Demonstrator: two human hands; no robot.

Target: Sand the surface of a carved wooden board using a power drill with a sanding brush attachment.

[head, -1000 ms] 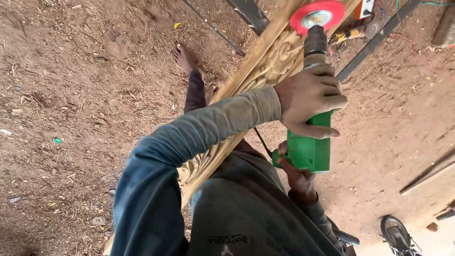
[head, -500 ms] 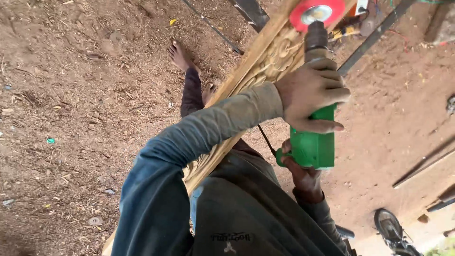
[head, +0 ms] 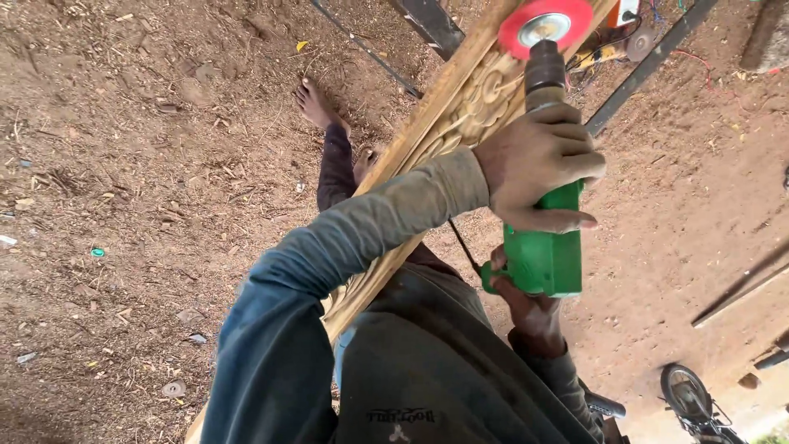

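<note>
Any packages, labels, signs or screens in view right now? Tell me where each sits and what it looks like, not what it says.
No packages, signs or screens.
Printed mark: on the person's dark shirt, bottom centre; small, pale lettering with a small figure under it.
Orange-and-white boxy thing: top edge, right of the red disc; too cut off to identify.
Green power tool: held by both hands, no label visible on it.

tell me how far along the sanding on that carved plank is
Done: the carved plank already bears its full floral relief, so the carving looks finished. In hand: the left hand and right hand grip the green power tool, its red disc at the plank's far end. Left: which stretches are already sanded cannot be told; the near half is hidden by the sleeve.
</note>
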